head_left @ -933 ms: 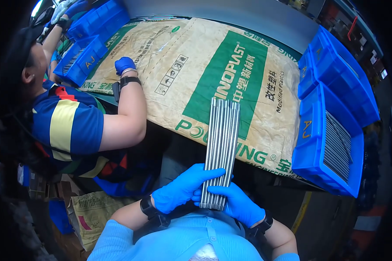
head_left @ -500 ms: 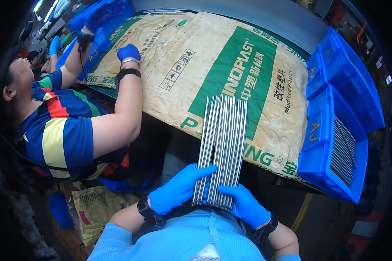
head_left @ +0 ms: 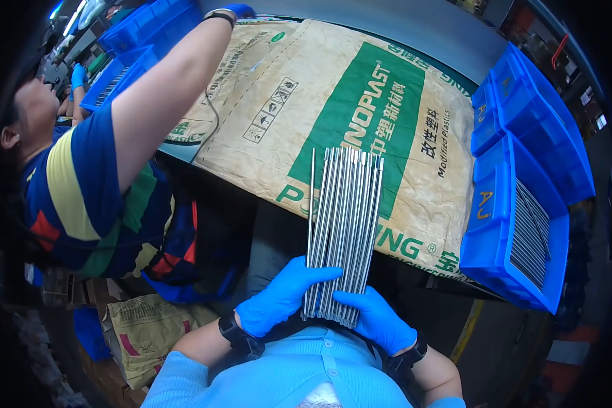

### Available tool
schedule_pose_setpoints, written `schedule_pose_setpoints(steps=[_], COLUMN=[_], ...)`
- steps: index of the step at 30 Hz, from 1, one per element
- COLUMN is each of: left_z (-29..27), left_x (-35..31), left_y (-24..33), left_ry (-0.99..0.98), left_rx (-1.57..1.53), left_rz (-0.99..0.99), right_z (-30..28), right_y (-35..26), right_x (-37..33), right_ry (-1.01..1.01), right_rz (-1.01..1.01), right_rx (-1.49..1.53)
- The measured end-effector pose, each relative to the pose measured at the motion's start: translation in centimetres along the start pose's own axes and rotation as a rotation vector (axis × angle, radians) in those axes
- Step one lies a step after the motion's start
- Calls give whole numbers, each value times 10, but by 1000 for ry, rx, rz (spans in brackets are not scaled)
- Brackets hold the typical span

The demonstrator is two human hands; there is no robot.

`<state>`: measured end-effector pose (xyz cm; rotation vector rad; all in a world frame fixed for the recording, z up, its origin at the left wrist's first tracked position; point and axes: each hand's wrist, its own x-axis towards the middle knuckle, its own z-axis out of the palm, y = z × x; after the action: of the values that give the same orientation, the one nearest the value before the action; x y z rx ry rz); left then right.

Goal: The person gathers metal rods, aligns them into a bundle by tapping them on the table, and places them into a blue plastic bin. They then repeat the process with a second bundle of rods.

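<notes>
While both gloved hands are pinching its near end, left hand [head_left: 279, 299] and right hand [head_left: 376, 319] are holding a flat fan of grey metal rods [head_left: 342, 228] over the printed sack [head_left: 360, 115]; unsupported far ends are risking sliding apart.

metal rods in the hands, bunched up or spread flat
Spread flat: the metal rods lie side by side in one fanned layer, held at the near end by left hand and right hand.

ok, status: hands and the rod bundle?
Left hand and right hand, blue gloves, both grip the metal rod bundle at its near end. Bundle fanned flat over the printed sack. Co-worker's arm reaches left, apart.
</notes>
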<state>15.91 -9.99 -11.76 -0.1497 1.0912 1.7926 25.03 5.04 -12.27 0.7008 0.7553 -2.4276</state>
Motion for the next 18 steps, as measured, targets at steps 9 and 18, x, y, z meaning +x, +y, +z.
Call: schedule_pose_setpoints(steps=[9,18], left_z=[-8,13], left_x=[-4,16], left_y=[11,14], left_ry=[-68,-369], left_rx=[91,178], left_rz=[-38,-109], right_z=[-7,-7], right_y=[6,10], right_x=[3,8], right_ry=[-131,-464], right_rz=[7,47], right_rx=[45,261])
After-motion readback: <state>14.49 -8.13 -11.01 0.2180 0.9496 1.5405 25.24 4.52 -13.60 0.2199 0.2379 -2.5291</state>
